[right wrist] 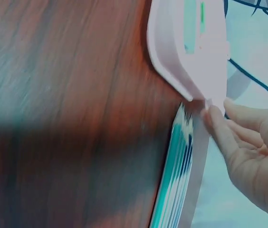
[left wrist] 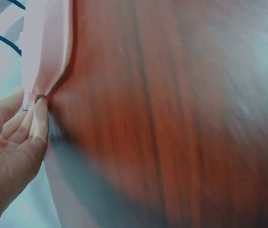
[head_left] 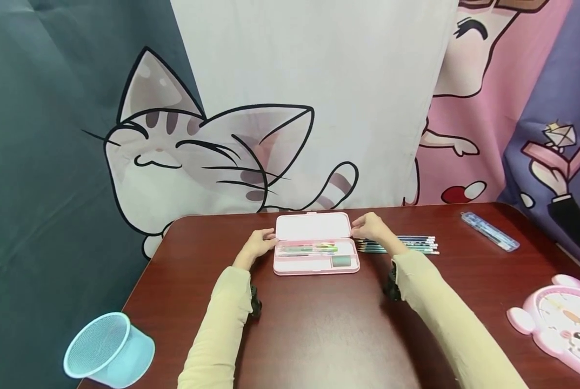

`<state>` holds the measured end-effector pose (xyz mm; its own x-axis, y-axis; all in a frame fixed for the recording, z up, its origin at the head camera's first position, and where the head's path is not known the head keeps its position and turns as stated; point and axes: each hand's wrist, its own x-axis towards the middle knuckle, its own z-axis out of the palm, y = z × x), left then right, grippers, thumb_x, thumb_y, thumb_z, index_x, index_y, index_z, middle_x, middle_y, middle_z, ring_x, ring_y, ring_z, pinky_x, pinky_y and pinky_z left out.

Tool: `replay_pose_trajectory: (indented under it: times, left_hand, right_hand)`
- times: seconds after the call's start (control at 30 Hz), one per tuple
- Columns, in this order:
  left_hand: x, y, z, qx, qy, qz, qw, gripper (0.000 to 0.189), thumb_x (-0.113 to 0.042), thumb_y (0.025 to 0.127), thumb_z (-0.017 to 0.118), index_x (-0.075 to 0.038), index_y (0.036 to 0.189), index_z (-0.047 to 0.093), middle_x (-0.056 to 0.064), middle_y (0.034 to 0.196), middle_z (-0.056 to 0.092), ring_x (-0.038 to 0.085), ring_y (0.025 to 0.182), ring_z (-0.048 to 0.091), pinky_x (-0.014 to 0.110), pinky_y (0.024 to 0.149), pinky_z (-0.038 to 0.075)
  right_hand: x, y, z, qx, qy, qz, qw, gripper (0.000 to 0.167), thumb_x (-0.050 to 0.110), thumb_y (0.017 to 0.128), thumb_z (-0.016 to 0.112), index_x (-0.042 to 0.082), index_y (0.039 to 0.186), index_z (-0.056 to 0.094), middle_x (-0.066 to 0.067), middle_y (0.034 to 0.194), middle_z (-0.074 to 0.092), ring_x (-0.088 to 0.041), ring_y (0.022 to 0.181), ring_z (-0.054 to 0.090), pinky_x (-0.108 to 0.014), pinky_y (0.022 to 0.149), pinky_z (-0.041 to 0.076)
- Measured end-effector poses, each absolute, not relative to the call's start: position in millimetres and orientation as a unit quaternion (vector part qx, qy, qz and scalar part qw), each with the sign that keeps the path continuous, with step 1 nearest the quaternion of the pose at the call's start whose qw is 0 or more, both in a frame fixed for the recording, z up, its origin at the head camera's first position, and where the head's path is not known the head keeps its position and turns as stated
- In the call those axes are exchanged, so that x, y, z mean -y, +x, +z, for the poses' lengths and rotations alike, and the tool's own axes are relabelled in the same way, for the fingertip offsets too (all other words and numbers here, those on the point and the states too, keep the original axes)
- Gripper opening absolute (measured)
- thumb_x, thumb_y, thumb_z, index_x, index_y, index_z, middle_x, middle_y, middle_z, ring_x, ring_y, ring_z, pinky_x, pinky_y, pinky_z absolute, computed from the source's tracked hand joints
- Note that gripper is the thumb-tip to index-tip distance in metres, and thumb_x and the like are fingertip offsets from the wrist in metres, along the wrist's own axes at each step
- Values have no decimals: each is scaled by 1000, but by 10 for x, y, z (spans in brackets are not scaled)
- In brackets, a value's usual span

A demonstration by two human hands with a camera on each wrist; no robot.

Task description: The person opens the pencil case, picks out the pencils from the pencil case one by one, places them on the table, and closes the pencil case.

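Note:
A pink pencil case [head_left: 316, 273] lies unfolded on the table, its white-lined lid [head_left: 313, 227] tipped back behind the base. Inside the base are several slim pens [head_left: 309, 249] and a grey-green block [head_left: 341, 261]. My left hand [head_left: 259, 244] holds the lid's left edge close to the hinge, thumb and fingertips at the rim in the left wrist view. On the opposite side my right hand [head_left: 370, 227] pinches the lid's right edge between thumb and forefinger. Just below that hand, several sharpened pencils [right wrist: 174, 175] lie with their points towards the case.
A blue patterned packet [head_left: 490, 231] lies at the back right of the brown table [head_left: 319, 335]. The pink animal-shaped clock [head_left: 562, 319] is at the right front. A light blue mesh basket [head_left: 134, 354] stands at the left front edge. Behind hangs a cartoon curtain [head_left: 367, 81].

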<state>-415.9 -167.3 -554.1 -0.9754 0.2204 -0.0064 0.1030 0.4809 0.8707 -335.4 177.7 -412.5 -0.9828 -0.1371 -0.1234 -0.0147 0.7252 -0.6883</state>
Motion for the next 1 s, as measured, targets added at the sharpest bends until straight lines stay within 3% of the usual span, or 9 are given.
replay_pose_trajectory:
  times: [0.1,0.2,0.33,0.43,0.6,0.67,0.8,0.9,1.0]
  left_hand:
    - [1659,-4318,-5767,-842,26,532,91,53,-24,82,68,-3,128,52,12,112,65,12,95,63,27,78,53]
    - [1668,-4484,-5978,-852,-9,519,71,44,-26,73,76,-6,111,65,8,99,69,9,85,63,25,71,53]
    - [1403,-3852,-5164,-887,-48,458,31,24,-21,72,75,-9,93,72,6,85,72,12,82,63,25,72,51]
    - [1180,-3283,-4440,-901,-68,429,15,17,-11,76,69,-3,91,71,10,84,72,16,83,66,27,76,51]
    - [1114,-3256,-4429,-905,-83,417,7,20,-6,79,66,2,98,65,16,96,70,23,93,65,35,82,51]
    - [1117,-3285,-4477,-903,-80,421,-2,18,-5,79,67,0,96,63,16,96,69,23,93,65,35,81,51]
    - [1163,-3398,-4642,-899,-39,431,-62,17,-4,73,71,-7,80,56,11,82,69,18,78,65,28,69,50]
    - [1137,-3345,-4548,-900,-39,427,-76,19,-1,70,71,-5,76,54,13,80,69,20,76,65,30,69,50]
    - [1101,-3252,-4392,-905,-60,416,-66,17,1,71,71,0,76,54,16,83,69,25,81,65,35,74,50]
  right_hand:
    - [-1722,-3336,-4142,-929,-20,-358,93,37,10,82,64,-10,112,60,-25,108,64,-25,92,62,-40,85,50]
    - [-1699,-3315,-4170,-929,-20,-356,104,38,15,83,65,-11,110,61,-26,111,62,-25,93,59,-39,84,50]
    - [-1697,-3284,-4167,-914,-24,-382,134,47,27,87,60,-12,113,58,-26,115,59,-22,94,60,-35,85,50]
    - [-1698,-3254,-4124,-890,-11,-426,164,60,38,91,53,-13,122,50,-26,122,54,-22,100,59,-35,90,48]
    - [-1703,-3204,-4107,-805,22,-560,193,79,49,92,43,-17,134,28,-33,133,41,-34,121,48,-41,101,40]
    - [-1701,-3185,-4117,-776,40,-603,184,83,52,91,40,-17,134,26,-34,133,40,-37,123,45,-42,101,39]
    - [-1663,-3140,-4112,-767,77,-624,129,87,62,87,40,-14,128,39,-33,127,47,-35,116,52,-43,97,43]
    - [-1621,-3114,-4091,-768,101,-625,94,86,65,84,41,-13,120,43,-31,121,51,-34,111,57,-43,93,46]
    - [-1591,-3110,-4071,-760,119,-632,94,84,65,83,43,-11,119,42,-28,121,51,-34,111,56,-42,95,45]
